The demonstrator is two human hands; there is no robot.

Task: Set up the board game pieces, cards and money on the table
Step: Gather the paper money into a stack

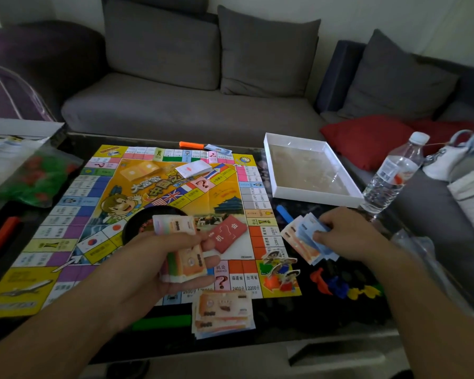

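Left hand [159, 258] is gripping one thick wad of orange-faced paper play money [179, 248], fingers curled round it, above the colourful square paper game board [66, 203]. Right hand [348, 233] is pinching one fanned bunch of blue and orange notes [304, 239], just off the board's right edge. One loose note pile [223, 313] is lying below the left grip; one red card deck [229, 232] is lying just right of it.
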